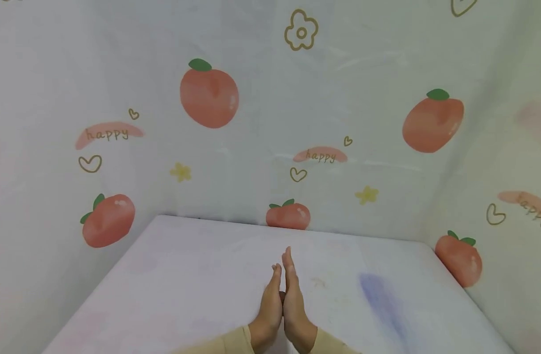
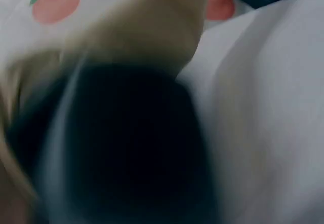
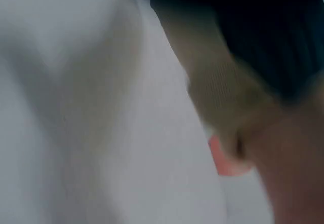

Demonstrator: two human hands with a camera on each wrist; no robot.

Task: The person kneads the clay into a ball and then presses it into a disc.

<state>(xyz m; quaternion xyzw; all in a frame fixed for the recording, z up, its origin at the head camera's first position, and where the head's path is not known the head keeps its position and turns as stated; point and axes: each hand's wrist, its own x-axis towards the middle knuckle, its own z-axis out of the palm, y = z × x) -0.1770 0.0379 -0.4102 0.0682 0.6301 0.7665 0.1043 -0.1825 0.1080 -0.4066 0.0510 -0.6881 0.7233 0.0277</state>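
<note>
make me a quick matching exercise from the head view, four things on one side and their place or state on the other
Things:
1. left hand
2. right hand
3. table
4. blue smudge

Places or states:
A. on the table, to the right of the hands
B. white, under the hands
C. flat against the other palm, fingertips reaching farther
D. flat against the other palm, fingertips ending shorter

Pairs: 1-D, 2-C, 3-B, 4-A

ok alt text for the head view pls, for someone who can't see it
Two hands pressed palm to palm, left hand against right hand, fingers straight and pointing away, above a white table. Tan sleeves show at the wrists. Behind and beside the table hangs a pale cloth printed with peaches, hearts, flowers and the word "happy".
</note>
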